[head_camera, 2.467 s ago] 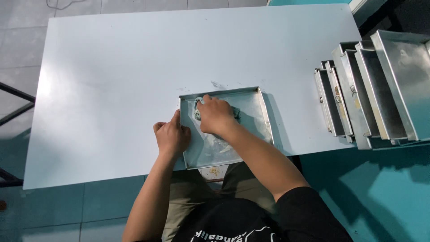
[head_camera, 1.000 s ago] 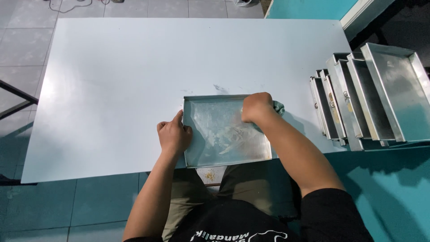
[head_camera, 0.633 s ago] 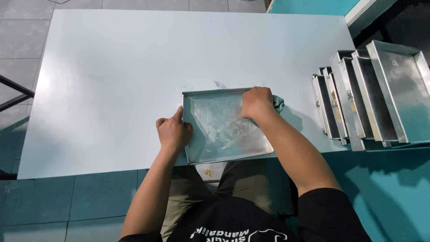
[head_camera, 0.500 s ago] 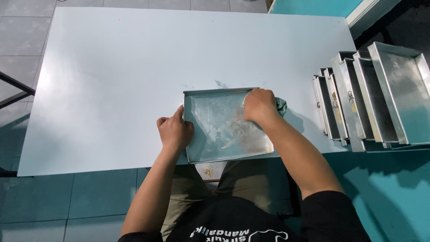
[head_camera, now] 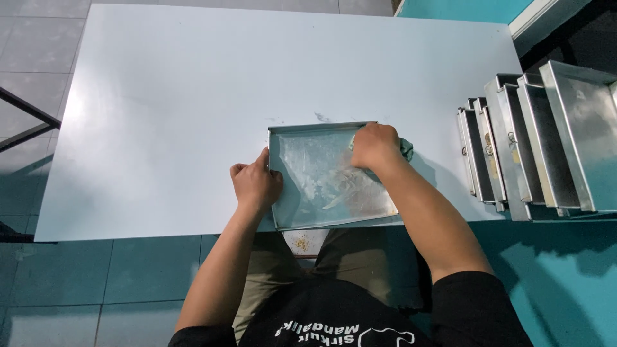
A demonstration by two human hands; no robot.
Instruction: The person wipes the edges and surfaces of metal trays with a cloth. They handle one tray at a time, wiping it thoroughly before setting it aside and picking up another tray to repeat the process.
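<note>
Two hands on one tray (head_camera: 308, 193) at table's (head_camera: 193, 96) near edge: left hand (head_camera: 256, 185) gripping left rim, right hand (head_camera: 374, 145) curled around green cloth (head_camera: 405, 149), far-right corner. Best: press flat, brace firmly, sweep overlapping strokes toward pale residue.

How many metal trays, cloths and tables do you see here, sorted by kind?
Metal trays: 6. One tray lies under the hands, gripped at its edge by the left hand; 5 more lean in a row at the right, though overlap makes that count uncertain.
Cloths: 1, a green cloth under the right hand.
Tables: 1, a pale table.
Total: 8.
</note>
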